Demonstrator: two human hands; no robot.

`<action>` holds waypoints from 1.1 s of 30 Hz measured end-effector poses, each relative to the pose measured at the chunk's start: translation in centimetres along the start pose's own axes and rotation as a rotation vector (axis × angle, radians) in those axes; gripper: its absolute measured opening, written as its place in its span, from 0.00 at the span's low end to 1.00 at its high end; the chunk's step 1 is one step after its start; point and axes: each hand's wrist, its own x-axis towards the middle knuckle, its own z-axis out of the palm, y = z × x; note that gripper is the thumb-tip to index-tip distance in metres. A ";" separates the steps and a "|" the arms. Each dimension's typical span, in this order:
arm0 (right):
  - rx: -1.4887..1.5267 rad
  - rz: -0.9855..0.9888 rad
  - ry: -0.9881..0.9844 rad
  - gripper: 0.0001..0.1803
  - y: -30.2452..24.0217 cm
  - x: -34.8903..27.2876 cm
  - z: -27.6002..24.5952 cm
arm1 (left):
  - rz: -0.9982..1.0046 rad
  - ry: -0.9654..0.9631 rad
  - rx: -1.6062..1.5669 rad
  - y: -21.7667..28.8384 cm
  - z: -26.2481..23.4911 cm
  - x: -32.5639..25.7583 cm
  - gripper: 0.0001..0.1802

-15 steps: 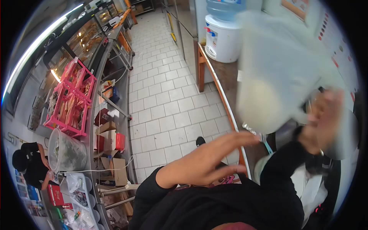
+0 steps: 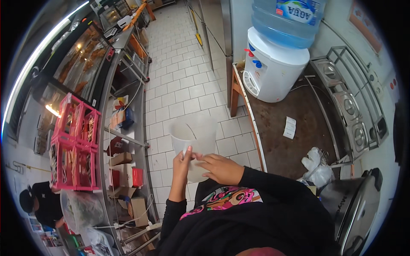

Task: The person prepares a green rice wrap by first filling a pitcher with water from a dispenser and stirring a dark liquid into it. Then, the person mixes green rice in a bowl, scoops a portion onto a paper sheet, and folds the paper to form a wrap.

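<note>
A translucent white plastic container (image 2: 200, 128) is in front of me, over the tiled floor, tilted with its mouth toward the far left. A thin dark line shows on it. My left hand (image 2: 181, 165) is closed on its near left side, thumb pointing up along the wall. My right hand (image 2: 224, 168) reaches across from the right, fingers and thumb around the container's near lower part. Whether it has a handle is hidden by my fingers.
At right, a brown table (image 2: 273, 141) bears a water dispenser (image 2: 277, 64), a paper slip (image 2: 289, 128), a metal burner stand (image 2: 350, 104), a plastic bag (image 2: 318, 166) and a steel rice cooker (image 2: 354, 205). Pink crates (image 2: 74, 141) line the left counter; a person (image 2: 45, 205) stands beyond.
The container has come down from the upper right to the middle with my right hand. My left hand has taken hold of it too. The view has shifted, showing more of the right table.
</note>
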 end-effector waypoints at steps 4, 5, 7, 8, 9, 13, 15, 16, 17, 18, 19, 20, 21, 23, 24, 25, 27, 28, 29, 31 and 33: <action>0.126 0.329 -0.274 0.16 6.4 2.0 -3.3 | -0.014 0.033 0.409 0.8 -1.6 8.1 0.28; 0.119 0.364 -0.113 0.14 8.2 2.3 -3.8 | -0.023 0.006 0.497 1.7 -1.9 10.2 0.28; 0.089 0.435 -0.082 0.13 11.9 3.2 -5.4 | 0.009 -0.059 0.561 3.4 -1.7 14.6 0.30; 0.053 0.490 -0.052 0.13 13.5 3.5 -6.2 | -0.001 -0.085 0.569 3.9 -1.4 16.9 0.30; 0.058 0.515 -0.039 0.13 14.7 4.0 -7.1 | -0.004 -0.175 0.542 4.6 -1.2 19.3 0.30; 0.419 0.933 0.313 0.13 18.7 6.0 -10.0 | -0.066 -0.565 0.591 6.9 1.7 29.4 0.31; 0.444 1.070 0.469 0.13 20.3 6.6 -11.3 | -0.080 -0.724 0.626 8.5 4.7 33.4 0.32; 0.459 1.109 0.525 0.12 20.9 7.0 -12.0 | -0.091 -0.846 0.654 9.0 6.2 35.4 0.32; 0.476 1.151 0.587 0.11 21.2 7.5 -12.5 | -0.096 -0.888 0.660 9.4 7.8 37.5 0.32; 0.477 1.181 0.615 0.11 21.4 8.3 -12.8 | -0.076 -0.951 0.614 9.6 9.3 39.5 0.33; 0.399 1.227 0.649 0.11 21.7 9.0 -13.3 | -0.058 -1.012 0.566 9.8 10.6 41.3 0.33; 0.320 1.276 0.681 0.11 21.7 9.6 -13.8 | -0.071 -1.053 0.571 10.1 11.9 43.0 0.33; 0.337 1.323 0.704 0.08 21.8 10.3 -14.1 | -0.108 -1.086 0.561 10.4 13.3 44.6 0.33; 0.258 1.361 0.775 0.07 21.8 11.4 -14.1 | -0.154 -1.153 0.553 10.5 15.5 46.9 0.33; 0.178 1.370 0.822 0.07 21.8 11.9 -14.1 | -0.171 -1.170 0.569 10.3 16.5 47.9 0.33; 0.173 1.392 0.842 0.07 21.9 12.3 -14.0 | -0.187 -1.182 0.583 10.1 17.2 48.7 0.33; 0.150 1.415 1.050 0.10 22.5 12.8 -14.1 | -0.219 -1.219 0.538 9.3 18.7 49.8 0.32; 0.144 1.430 1.061 0.10 22.9 13.3 -14.6 | -0.247 -1.219 0.488 9.1 19.2 50.2 0.32; 0.193 1.394 1.120 0.11 23.3 13.5 -15.0 | -0.259 -1.233 0.487 8.9 19.6 50.3 0.32; 0.424 1.348 1.102 0.16 24.3 13.2 -16.4 | -0.270 -1.191 0.440 9.3 20.5 50.2 0.30; 0.562 1.259 1.157 0.18 26.2 13.7 -16.9 | -0.257 -1.218 0.436 9.3 20.8 50.0 0.30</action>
